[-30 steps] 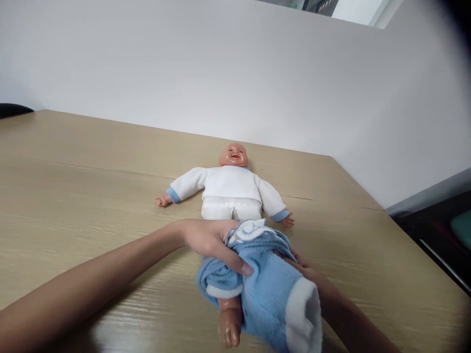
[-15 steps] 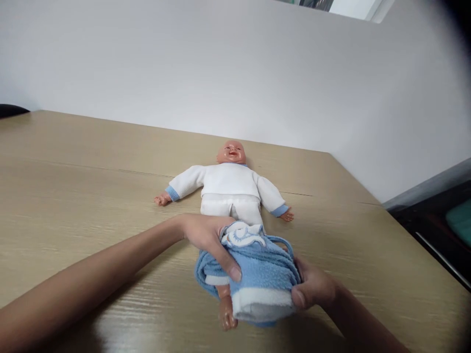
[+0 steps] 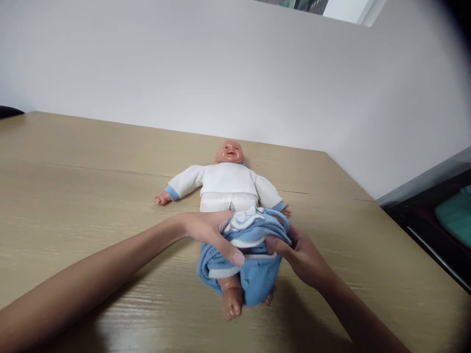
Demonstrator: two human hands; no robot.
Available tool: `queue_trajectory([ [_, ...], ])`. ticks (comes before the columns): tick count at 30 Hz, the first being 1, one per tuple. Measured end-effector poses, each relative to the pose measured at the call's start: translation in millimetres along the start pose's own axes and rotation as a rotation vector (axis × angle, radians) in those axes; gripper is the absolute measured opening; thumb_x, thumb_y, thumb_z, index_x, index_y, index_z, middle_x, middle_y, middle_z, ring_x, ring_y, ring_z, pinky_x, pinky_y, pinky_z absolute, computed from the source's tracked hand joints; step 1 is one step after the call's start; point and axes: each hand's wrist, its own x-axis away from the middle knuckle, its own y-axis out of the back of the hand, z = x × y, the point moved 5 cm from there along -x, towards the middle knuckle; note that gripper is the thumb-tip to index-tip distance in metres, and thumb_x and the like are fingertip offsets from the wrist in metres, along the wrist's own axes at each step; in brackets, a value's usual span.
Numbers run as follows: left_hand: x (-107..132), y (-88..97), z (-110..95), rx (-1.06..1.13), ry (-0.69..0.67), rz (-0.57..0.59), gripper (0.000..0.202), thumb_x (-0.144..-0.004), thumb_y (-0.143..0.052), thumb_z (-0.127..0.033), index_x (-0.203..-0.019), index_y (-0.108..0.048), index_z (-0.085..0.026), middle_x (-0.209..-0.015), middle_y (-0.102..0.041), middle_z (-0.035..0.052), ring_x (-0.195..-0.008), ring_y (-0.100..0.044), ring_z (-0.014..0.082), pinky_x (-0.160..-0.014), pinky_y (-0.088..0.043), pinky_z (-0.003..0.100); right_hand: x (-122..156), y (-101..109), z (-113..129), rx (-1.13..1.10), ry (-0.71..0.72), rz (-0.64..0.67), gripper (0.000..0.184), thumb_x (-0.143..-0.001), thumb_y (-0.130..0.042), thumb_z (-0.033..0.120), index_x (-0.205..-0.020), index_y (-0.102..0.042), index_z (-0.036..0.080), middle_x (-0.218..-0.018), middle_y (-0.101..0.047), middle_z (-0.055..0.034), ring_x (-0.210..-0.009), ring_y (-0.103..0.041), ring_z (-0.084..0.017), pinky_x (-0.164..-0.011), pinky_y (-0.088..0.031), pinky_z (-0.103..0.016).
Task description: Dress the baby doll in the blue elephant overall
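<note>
A baby doll (image 3: 228,179) in a white top lies on its back on the wooden table (image 3: 73,186), head away from me. Bunched blue trousers (image 3: 253,267) with white cuffs cover its legs; one bare foot (image 3: 232,305) sticks out toward me. My left hand (image 3: 209,233) grips the left side of the trousers with the thumb on top. My right hand (image 3: 300,252) pinches the white cuff on the right side and holds the fabric against the doll's other leg.
A white wall (image 3: 184,63) stands behind the table. At the right, beyond the table's edge, lies a dark floor area with a teal object (image 3: 456,215). A dark shape (image 3: 9,112) shows at the far left edge.
My right hand has pushed the right trouser leg up along the doll's leg toward its waist. The white cuff moved away from me, and the toes of the second foot now show.
</note>
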Motion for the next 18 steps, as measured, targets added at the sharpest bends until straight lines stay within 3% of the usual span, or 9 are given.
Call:
queue_trajectory([
  [4,-5,-4.6,-3,-0.127,0.029,-0.103,0.043,-0.087,-0.083,-0.04,-0.122,-0.074,-0.017,-0.116,-0.079,0.0032,-0.117,-0.07,0.0264,-0.11,-0.053,0.039,14,-11,11,0.141,-0.123,0.04,0.056,-0.089,-0.083,0.044,-0.14,-0.067,0.027,-0.129,-0.077,-0.0059,-0.118,-0.072,-0.028,-0.102,-0.059,-0.04],
  [8,-6,-9.1,-7,-0.284,0.037,-0.233,0.04,-0.089,-0.077,-0.033,-0.125,-0.07,-0.018,-0.119,-0.078,0.0057,-0.111,-0.071,0.0268,-0.101,-0.055,0.039,27,-16,11,0.261,-0.146,-0.127,0.042,-0.091,-0.071,0.042,-0.127,-0.073,0.02,-0.113,-0.081,-0.0086,-0.105,-0.076,-0.031,-0.092,-0.061,-0.042],
  [13,-4,-14.2,-13,-0.47,0.085,-0.329,0.051,-0.079,-0.077,-0.024,-0.128,-0.062,-0.018,-0.113,-0.075,0.0055,-0.105,-0.071,0.0271,-0.09,-0.055,0.037,41,-22,6,0.475,-0.169,-0.344,0.035,-0.09,-0.062,0.044,-0.104,-0.078,0.016,-0.083,-0.078,-0.0058,-0.077,-0.072,-0.028,-0.073,-0.056,-0.037],
  [18,-1,-16.3,-16,-0.656,0.187,-0.357,0.047,-0.078,-0.078,-0.033,-0.119,-0.059,-0.02,-0.099,-0.069,0.0025,-0.091,-0.067,0.0259,-0.075,-0.049,0.035,53,-25,14,0.399,0.016,-0.431,0.036,-0.087,-0.065,0.038,-0.116,-0.076,0.018,-0.104,-0.079,-0.008,-0.098,-0.074,-0.029,-0.088,-0.058,-0.037],
])
